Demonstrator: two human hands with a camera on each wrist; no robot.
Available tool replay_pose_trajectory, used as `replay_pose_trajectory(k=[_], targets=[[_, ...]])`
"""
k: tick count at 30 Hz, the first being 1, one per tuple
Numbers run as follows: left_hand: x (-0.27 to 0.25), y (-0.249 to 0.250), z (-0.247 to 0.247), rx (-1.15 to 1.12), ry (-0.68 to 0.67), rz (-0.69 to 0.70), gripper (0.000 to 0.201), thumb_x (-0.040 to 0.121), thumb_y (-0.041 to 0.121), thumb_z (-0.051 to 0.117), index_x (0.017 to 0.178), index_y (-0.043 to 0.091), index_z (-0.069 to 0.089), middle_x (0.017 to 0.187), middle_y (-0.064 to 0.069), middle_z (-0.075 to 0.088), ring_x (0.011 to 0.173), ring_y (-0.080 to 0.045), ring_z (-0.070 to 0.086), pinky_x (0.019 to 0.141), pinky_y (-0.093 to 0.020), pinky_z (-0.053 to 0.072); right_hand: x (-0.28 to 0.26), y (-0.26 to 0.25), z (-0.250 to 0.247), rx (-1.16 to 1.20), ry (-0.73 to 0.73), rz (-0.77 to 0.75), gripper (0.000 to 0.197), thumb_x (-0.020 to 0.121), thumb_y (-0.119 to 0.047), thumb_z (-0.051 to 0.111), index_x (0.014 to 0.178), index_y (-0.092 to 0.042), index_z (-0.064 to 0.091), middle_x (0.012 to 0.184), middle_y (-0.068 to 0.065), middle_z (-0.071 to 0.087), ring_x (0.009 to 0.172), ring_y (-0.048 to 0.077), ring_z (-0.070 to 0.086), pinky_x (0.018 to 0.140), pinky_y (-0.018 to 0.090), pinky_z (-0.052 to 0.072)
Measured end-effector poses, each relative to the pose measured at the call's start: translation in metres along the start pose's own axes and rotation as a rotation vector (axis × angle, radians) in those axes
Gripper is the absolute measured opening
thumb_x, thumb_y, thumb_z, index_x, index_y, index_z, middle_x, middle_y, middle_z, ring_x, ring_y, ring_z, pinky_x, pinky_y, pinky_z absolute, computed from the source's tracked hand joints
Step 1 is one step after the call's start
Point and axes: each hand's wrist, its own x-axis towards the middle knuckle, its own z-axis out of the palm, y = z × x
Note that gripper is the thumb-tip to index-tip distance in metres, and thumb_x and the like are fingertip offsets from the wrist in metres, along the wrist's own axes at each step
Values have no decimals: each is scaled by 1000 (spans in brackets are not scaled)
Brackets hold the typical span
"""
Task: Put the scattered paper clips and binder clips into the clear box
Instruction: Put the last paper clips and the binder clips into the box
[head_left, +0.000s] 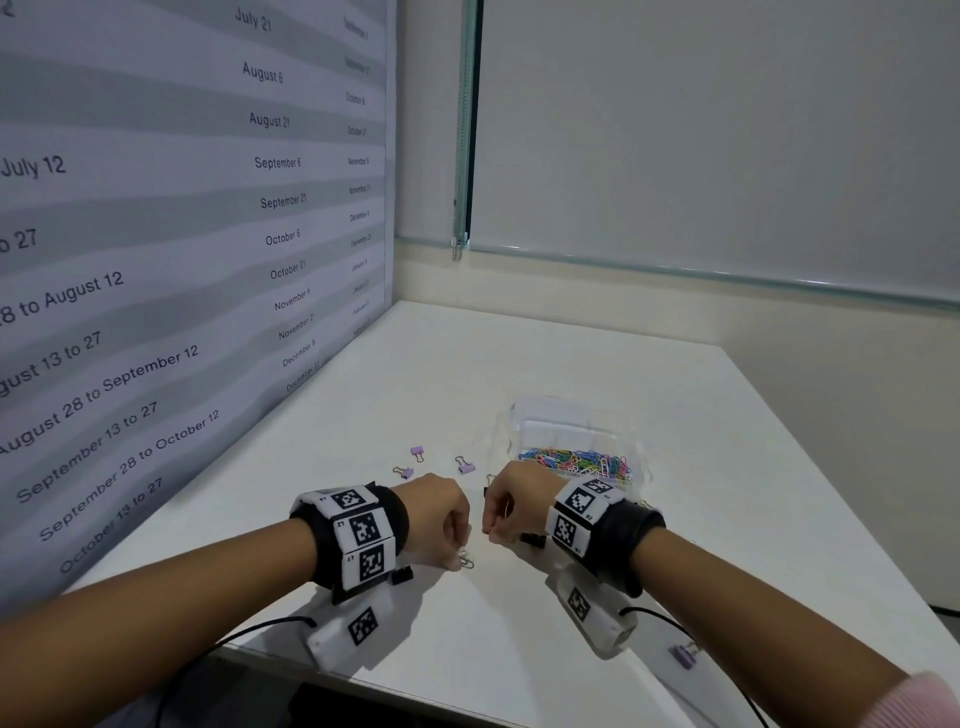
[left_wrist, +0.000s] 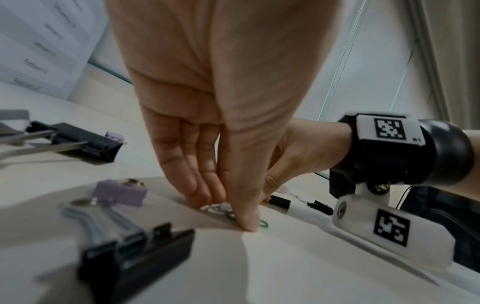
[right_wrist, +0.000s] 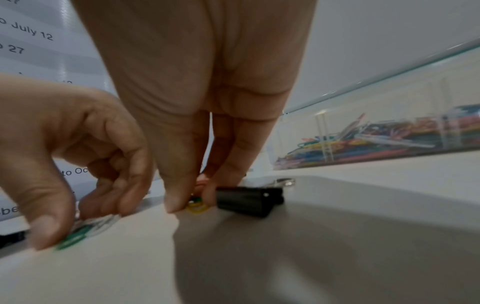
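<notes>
My left hand (head_left: 461, 540) is down on the white table, thumb and fingers pinching white and green paper clips (left_wrist: 221, 208) against the surface. Just to its right, my right hand (head_left: 491, 527) pinches a yellow and green paper clip (right_wrist: 197, 206) with thumb and fingertips. A black binder clip (right_wrist: 246, 198) lies right behind those fingers. The clear box (head_left: 574, 421) stands open behind my right hand, and a layer of coloured paper clips (head_left: 576, 460) lies in it. Three purple binder clips (head_left: 417, 453) lie loose beyond my left hand.
Another purple binder clip (head_left: 683, 656) lies near the table's front edge under my right forearm. Black binder clips (left_wrist: 137, 253) lie close to my left wrist. A wall chart of dates (head_left: 156, 234) borders the table on the left, and a wall stands behind it.
</notes>
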Motion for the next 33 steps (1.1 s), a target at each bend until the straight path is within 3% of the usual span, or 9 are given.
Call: replay_pose_trajectory(k=[3, 5, 8, 13, 18, 23, 25, 28, 33], targets=[[0, 2, 0, 13, 6, 26, 16, 77, 22, 70, 92, 15, 70, 61, 20, 49, 57, 5, 47, 56, -5, 36, -3, 2, -1, -16, 1, 2, 11, 70, -20, 75, 81, -20, 73, 75, -4, 67, 71, 11, 61, 75, 30, 54], [1, 4, 0, 25, 0, 26, 15, 78, 21, 68, 92, 15, 70, 61, 19, 49, 58, 2, 48, 53, -5, 32, -4, 2, -3, -18, -5, 6, 17, 67, -23, 77, 83, -22, 71, 78, -8, 65, 71, 10, 60, 71, 27, 52], [2, 5, 0, 51, -10, 14, 16, 79, 22, 66, 93, 15, 70, 68, 13, 57, 72, -6, 52, 57, -8, 34, -5, 2, -6, -71, -28, 6, 25, 69, -21, 78, 93, -16, 71, 84, -2, 66, 73, 11, 58, 68, 23, 48], [6, 8, 2, 115, -74, -15, 19, 82, 22, 62, 99, 14, 69, 104, -1, 70, 94, -18, 62, 76, -22, 46, -8, -1, -4, -87, -11, 17, 10, 72, -13, 71, 81, -17, 73, 70, -7, 61, 72, 12, 59, 74, 29, 53], [7, 8, 4, 177, -60, -34, 23, 82, 24, 60, 100, 11, 68, 102, -5, 68, 94, -22, 61, 75, -27, 44, -12, -4, -6, -92, -58, 37, 9, 73, -15, 69, 81, -14, 73, 83, 2, 73, 72, 11, 61, 71, 28, 53], [3, 10, 6, 162, 13, -23, 17, 82, 24, 60, 93, 14, 68, 95, -2, 68, 78, -14, 53, 62, -21, 40, -13, -6, -5, -81, -62, 50, 10, 70, -16, 70, 80, -16, 72, 75, -3, 70, 70, 10, 62, 67, 27, 53], [2, 10, 5, 159, 30, 3, 16, 83, 24, 58, 92, 15, 67, 81, 4, 62, 77, -13, 52, 57, -20, 38, -14, -9, -5, -68, -57, 58, 12, 70, -15, 71, 82, -17, 72, 73, -6, 66, 69, 10, 60, 64, 25, 50], [3, 11, 2, 127, 18, 24, 17, 82, 21, 59, 97, 18, 65, 66, 15, 49, 78, -11, 49, 64, -20, 39, -15, -12, -4, -58, -56, 53, 15, 70, -12, 70, 85, -13, 72, 75, -3, 64, 70, 12, 59, 60, 21, 45], [9, 16, -1, 112, -6, 40, 24, 84, 21, 59, 107, 18, 62, 97, -1, 71, 88, -19, 60, 73, -25, 44, -22, -9, 2, -78, -5, 96, 11, 62, -15, 63, 71, -16, 68, 67, -4, 64, 65, 18, 63, 60, 28, 53]])
